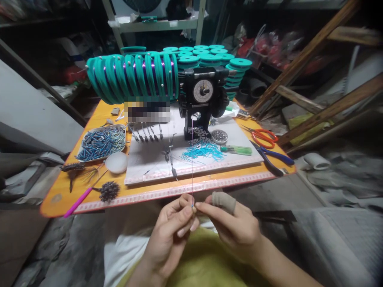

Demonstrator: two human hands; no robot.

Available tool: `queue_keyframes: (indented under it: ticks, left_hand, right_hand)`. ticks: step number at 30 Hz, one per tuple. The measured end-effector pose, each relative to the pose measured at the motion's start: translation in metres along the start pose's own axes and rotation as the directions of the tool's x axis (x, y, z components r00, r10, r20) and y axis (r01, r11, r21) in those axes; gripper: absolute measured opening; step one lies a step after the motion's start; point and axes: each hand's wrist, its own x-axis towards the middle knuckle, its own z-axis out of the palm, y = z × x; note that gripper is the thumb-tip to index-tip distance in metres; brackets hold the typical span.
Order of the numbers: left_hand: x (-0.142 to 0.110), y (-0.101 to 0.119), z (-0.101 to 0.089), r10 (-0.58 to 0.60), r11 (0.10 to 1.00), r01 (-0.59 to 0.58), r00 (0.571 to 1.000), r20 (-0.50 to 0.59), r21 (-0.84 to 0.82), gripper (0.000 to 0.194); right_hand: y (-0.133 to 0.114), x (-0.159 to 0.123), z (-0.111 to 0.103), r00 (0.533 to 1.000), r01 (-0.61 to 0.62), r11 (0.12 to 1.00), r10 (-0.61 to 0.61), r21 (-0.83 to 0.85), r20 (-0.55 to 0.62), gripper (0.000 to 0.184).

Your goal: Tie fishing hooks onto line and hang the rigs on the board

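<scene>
My left hand [175,225] is closed in front of the table's near edge, thumb and forefinger pinched at the lower end of a thin fishing line [192,167]. The taut line runs down to it from the black line-winding machine [199,95]. Against the left fingertips, my right hand [239,223] pinches at the same spot; a cloth finger cover [224,201] wraps one of its fingers. A tiny bluish bit shows between the fingertips, too small to name. Teal foam spools [134,77] wound with purple line sit in a row on the machine's shaft.
A white board [143,159] on the orange table [56,185] bears blue tubes [205,151], a dish of metal bits [219,136] and a green cutter [239,150]. Pliers [273,157] and orange-handled scissors [263,136] lie right; a tray of dark blue pieces [98,143] stands left.
</scene>
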Motion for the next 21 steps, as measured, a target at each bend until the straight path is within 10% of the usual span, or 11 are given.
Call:
queue_keyframes:
  ticks: [14,21]
  left_hand:
    - [0.030,-0.014,-0.003,-0.254,0.958,0.259,0.965,0.057,-0.121,0.029]
    - [0.030,-0.011,0.000,-0.278,0.956,0.285,0.955,0.102,-0.066,0.027]
  right_hand:
    - [0.057,0.000,-0.015,0.914,0.383,0.905,-0.342,-0.186,0.217,0.026]
    - [0.050,0.001,-0.028,0.910,0.343,0.930,-0.294,-0.134,0.293,0.027]
